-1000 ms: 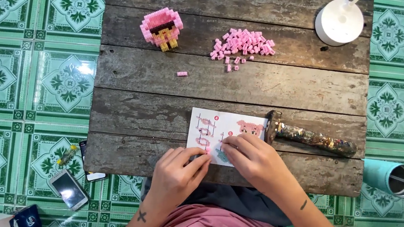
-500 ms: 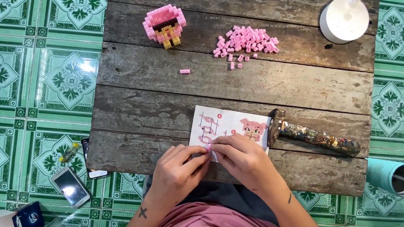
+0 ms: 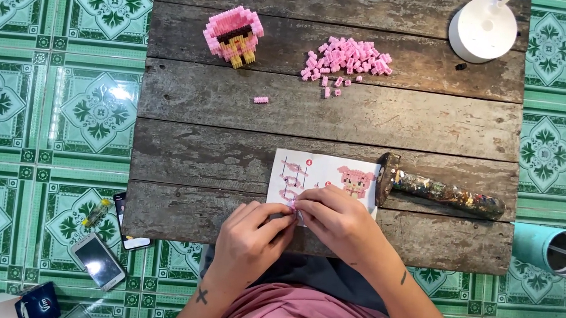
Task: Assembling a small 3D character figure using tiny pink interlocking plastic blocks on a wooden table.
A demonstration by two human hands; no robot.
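- Left hand (image 3: 247, 242) and right hand (image 3: 336, 221) meet at the bench's (image 3: 439, 122) near edge, fingertips pinched together on a tiny piece, too small to tell apart
- They work on the instruction sheet (image 3: 323, 177), close for checking
- A glittery tube (image 3: 442, 193) lies against the sheet's right edge
- Loose pink bricks (image 3: 347, 56) and the pink figure (image 3: 234, 35) sit far back, out of the way

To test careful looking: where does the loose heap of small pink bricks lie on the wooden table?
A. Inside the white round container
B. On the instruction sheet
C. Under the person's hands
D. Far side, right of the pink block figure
D: the heap of pink bricks lies on a far plank, right of the pink block figure.
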